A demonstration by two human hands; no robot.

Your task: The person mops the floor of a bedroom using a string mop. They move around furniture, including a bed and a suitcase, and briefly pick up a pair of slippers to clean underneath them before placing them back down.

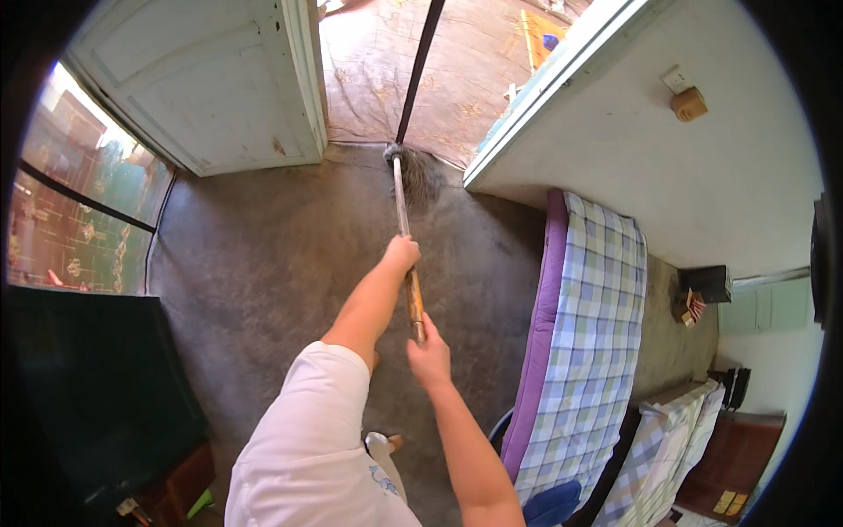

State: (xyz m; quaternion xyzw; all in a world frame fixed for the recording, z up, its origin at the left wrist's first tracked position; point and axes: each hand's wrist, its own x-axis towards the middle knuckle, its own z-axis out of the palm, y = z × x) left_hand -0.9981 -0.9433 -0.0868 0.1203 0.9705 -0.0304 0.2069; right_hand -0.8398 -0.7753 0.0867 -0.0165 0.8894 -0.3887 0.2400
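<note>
A mop with a long wooden handle (402, 198) reaches from my hands out to the doorway. Its grey string head (420, 180) lies on the dark concrete floor (263, 237) just inside the threshold. Partway up the handle, my left hand (403, 254) is wrapped round it with the arm stretched out. Nearer to me, my right hand (429, 356) grips close to the handle's butt end, its thumb lying along the wood.
A white door (211, 83) stands to the left of the doorway. On the right, a mattress with a checked cover (584, 325) runs alongside the wall. A dark cabinet-like block (88, 386) fills the left side. A small box (689, 307) sits farther right.
</note>
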